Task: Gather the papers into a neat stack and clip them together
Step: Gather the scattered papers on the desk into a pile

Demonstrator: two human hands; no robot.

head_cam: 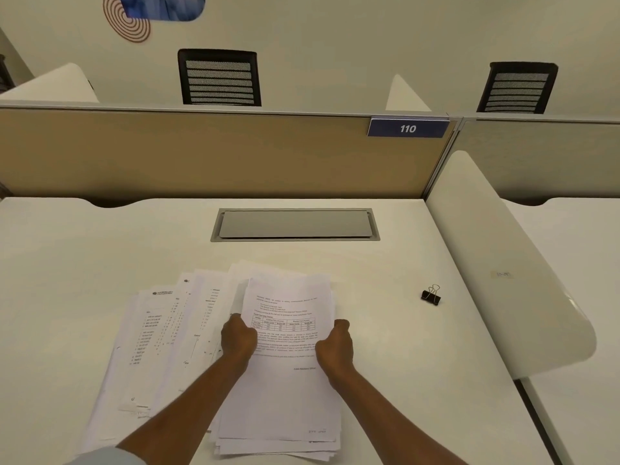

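A loose stack of printed papers [288,391] lies on the white desk in front of me, its edges uneven. My left hand [237,338] grips the stack's left edge and my right hand [335,347] grips its right edge. More printed sheets [151,337] fan out to the left, partly under the stack and my left forearm. A black binder clip [431,295] with silver handles sits on the desk to the right, well apart from the papers and both hands.
The white desk [385,330] has a grey cable hatch [295,224] at the back. A tan partition [201,152] with a "110" label [407,128] stands behind it. A white rounded side divider [503,263] borders the right edge.
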